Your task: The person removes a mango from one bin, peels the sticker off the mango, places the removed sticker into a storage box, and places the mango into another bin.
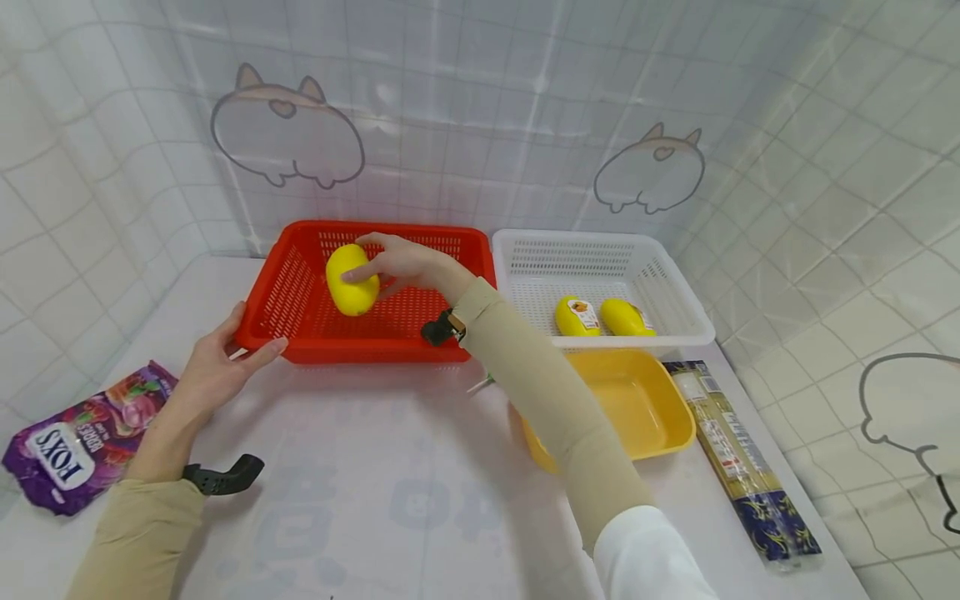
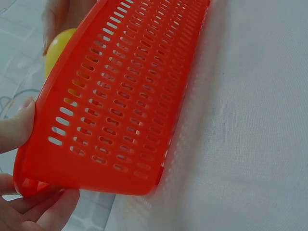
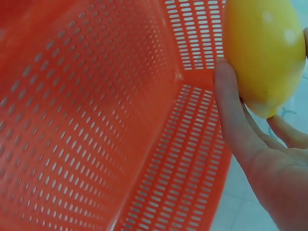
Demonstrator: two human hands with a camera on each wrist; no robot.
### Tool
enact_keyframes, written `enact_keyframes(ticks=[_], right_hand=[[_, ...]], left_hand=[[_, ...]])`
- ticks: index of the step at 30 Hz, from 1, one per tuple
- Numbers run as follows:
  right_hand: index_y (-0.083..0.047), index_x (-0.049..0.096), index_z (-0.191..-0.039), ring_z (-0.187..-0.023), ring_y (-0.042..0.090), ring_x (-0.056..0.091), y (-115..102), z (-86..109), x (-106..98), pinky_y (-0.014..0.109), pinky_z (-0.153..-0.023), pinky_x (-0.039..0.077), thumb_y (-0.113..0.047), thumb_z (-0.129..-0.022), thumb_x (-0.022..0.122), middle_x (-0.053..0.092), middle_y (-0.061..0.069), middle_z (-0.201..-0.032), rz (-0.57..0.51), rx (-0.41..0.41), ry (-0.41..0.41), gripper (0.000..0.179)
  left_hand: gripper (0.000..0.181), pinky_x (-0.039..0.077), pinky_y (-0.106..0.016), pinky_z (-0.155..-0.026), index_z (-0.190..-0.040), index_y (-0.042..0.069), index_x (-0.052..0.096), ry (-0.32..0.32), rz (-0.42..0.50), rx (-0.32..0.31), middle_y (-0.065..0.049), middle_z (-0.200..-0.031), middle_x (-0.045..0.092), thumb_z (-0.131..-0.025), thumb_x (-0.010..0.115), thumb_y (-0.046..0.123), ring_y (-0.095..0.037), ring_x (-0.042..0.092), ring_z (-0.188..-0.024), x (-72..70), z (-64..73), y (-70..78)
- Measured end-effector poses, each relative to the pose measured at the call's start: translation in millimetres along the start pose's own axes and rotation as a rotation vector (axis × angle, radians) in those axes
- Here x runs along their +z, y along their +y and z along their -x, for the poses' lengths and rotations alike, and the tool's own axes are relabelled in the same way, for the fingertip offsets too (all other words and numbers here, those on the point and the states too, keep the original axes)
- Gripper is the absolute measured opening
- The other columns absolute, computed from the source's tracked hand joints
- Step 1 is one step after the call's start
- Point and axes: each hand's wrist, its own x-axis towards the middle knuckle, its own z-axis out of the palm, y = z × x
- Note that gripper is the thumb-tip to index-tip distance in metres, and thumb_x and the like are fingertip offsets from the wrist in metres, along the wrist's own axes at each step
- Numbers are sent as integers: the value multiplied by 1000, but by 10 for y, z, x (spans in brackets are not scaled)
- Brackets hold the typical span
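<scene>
My right hand (image 1: 408,262) holds a smooth yellow mango (image 1: 348,292) over the left part of the red plastic basket (image 1: 375,352). Thumb and fingers wrap its sides, and in the right wrist view the mango (image 3: 263,48) hangs beside the slotted basket wall (image 3: 144,144). At the basket's front left corner, my left hand (image 1: 213,367) grips the rim. The left wrist view has the thumb (image 2: 17,127) on the rim's inner side and the other fingers under its edge. No other fruit shows in the visible part of the red basket.
A white basket (image 1: 600,341) with two stickered yellow mangoes (image 1: 622,318) stands to the right. Before it sits a yellow tub (image 1: 637,408), partly behind my right arm. A long clear-and-blue packet (image 1: 731,458) lies at far right, a purple Fox's bag (image 1: 82,442) at left.
</scene>
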Motion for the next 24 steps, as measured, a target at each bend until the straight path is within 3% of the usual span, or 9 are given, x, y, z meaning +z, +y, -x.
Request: enact_keyframes(ticks=[16,24], right_hand=[[-16,34,-153,-104,29,65,212,-313,-155,47,-104,51,-22,-89,76,48,4,-133,-136,32,-6,77],[-16,31,-155,-108,29,62,328,-399,-217,46,-103,52,-23,-89,76,41,6,-144,-72,51,21,80]], left_hand=[[99,46,-2,-75,-159,17,-9,9,10,6,-17,-168,2,-96,59,51,-50,28,-141,28,14,5],[99,44,0,-72,-159,17,-8,17,15,9,-19,-167,5,-96,60,51,-51,29,-140,14,34,17]])
